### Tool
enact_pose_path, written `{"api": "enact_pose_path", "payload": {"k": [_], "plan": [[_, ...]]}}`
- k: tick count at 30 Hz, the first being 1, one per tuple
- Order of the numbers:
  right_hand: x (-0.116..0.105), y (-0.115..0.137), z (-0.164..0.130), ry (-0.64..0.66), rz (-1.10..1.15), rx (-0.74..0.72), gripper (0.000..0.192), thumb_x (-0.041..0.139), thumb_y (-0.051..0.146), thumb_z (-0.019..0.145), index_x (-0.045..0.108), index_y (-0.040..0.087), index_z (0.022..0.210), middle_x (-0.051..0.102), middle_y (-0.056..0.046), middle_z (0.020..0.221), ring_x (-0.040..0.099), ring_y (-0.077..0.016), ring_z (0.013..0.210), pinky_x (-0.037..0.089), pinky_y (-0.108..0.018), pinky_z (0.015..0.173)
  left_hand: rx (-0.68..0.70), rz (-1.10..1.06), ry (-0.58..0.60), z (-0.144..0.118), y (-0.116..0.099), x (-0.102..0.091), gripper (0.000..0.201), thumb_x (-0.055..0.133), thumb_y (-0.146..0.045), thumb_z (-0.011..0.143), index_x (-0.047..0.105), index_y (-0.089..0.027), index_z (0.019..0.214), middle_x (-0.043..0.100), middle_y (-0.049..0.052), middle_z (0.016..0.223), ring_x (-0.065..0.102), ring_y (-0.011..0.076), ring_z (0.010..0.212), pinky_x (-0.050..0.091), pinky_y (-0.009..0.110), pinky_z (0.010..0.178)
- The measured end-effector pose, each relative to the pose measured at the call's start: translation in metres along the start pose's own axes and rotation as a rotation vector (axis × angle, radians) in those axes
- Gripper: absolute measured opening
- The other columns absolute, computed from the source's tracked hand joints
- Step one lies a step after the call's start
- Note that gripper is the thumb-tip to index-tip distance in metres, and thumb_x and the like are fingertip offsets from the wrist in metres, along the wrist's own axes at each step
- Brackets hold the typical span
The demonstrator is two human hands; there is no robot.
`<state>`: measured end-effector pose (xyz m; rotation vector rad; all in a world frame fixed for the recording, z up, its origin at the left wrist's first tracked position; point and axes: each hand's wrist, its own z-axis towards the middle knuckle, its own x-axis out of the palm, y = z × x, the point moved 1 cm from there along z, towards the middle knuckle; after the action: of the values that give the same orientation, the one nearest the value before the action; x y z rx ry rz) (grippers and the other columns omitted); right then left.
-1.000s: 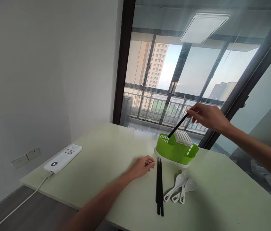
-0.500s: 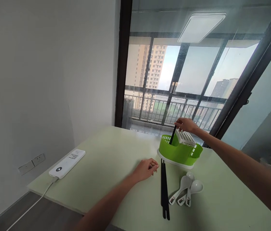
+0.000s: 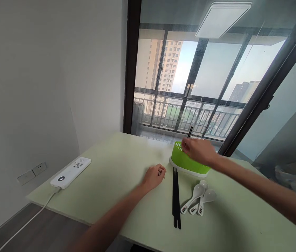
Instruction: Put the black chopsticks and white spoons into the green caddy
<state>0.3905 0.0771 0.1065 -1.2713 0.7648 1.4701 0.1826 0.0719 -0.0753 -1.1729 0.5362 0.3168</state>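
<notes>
green plastic cutlery drainer (image 3: 183,162) stands on the pale table (image 3: 126,196), a black chopstick (image 3: 190,131) upright in it. right hand (image 3: 199,151) hovers over it, grip unclear. left hand (image 3: 153,176), loosely curled and holding nothing, rests beside the black chopsticks (image 3: 175,197) and 3 white spoons (image 3: 199,199).

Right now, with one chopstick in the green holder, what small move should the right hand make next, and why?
Probably lower the right hand toward the chopsticks on the table and pinch one. It is empty over the holder, where one chopstick stands.
</notes>
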Motion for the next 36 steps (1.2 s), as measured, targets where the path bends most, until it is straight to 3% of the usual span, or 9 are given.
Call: {"api": "enact_pose_path", "payload": {"k": [3,8,11,15,26,36], "plan": [[0.029,0.037,-0.043,0.186,-0.029,-0.084,0.026,0.052,0.035,0.097,0.073,0.022,0.087,0.076,-0.009,0.082,0.073,-0.0263,0.076,0.045,-0.032,0.069,-0.03,0.077,-0.063,0.0,-0.001,-0.004,0.021,0.052,-0.032,0.095,0.069,-0.021,0.091,0.073,0.001,0.071,0.066,0.0166,0.066,0.045,0.026,0.066],[0.074,0.066,-0.072,0.34,-0.071,-0.076,0.029,0.048,0.025,0.102,0.074,0.014,0.096,0.075,-0.016,0.097,0.073,-0.0299,0.095,0.051,-0.04,0.081,-0.034,0.144,-0.067,-0.003,-0.002,-0.005,0.02,0.055,-0.034,0.094,0.071,-0.022,0.091,0.075,0.0,0.076,0.067,0.0169,0.068,0.045,0.025,0.064],[0.088,0.064,-0.07,0.43,-0.064,-0.028,0.025,0.056,0.033,0.103,0.07,0.014,0.111,0.072,-0.011,0.11,0.07,-0.0241,0.1,0.055,-0.044,0.089,-0.038,0.166,-0.06,-0.003,-0.003,-0.005,0.021,0.054,-0.033,0.094,0.072,-0.022,0.092,0.076,0.001,0.08,0.068,0.0171,0.069,0.045,0.025,0.064],[0.099,0.058,-0.066,0.539,-0.008,0.013,0.036,0.065,0.039,0.099,0.063,0.017,0.127,0.066,-0.009,0.125,0.067,-0.0222,0.105,0.058,-0.044,0.09,-0.039,0.182,-0.045,-0.002,-0.004,-0.005,0.021,0.054,-0.033,0.094,0.072,-0.022,0.094,0.077,0.001,0.081,0.069,0.0174,0.072,0.047,0.026,0.067],[0.115,0.058,-0.057,0.62,0.201,0.14,0.037,0.064,0.038,0.099,0.062,0.018,0.13,0.064,-0.009,0.13,0.066,-0.0234,0.109,0.057,-0.046,0.092,-0.012,0.202,-0.039,0.0,-0.001,-0.006,0.02,0.055,-0.035,0.094,0.071,-0.023,0.094,0.076,0.001,0.08,0.068,0.0172,0.069,0.046,0.026,0.066],[0.123,0.049,-0.049,0.832,0.476,0.222,0.036,0.064,0.038,0.099,0.062,0.018,0.129,0.065,-0.009,0.126,0.068,-0.0221,0.104,0.058,-0.043,0.088,-0.005,0.226,-0.014,-0.002,-0.007,-0.008,0.018,0.055,-0.031,0.094,0.071,-0.023,0.094,0.076,0.001,0.081,0.067,0.0176,0.07,0.045,0.026,0.066]]}}
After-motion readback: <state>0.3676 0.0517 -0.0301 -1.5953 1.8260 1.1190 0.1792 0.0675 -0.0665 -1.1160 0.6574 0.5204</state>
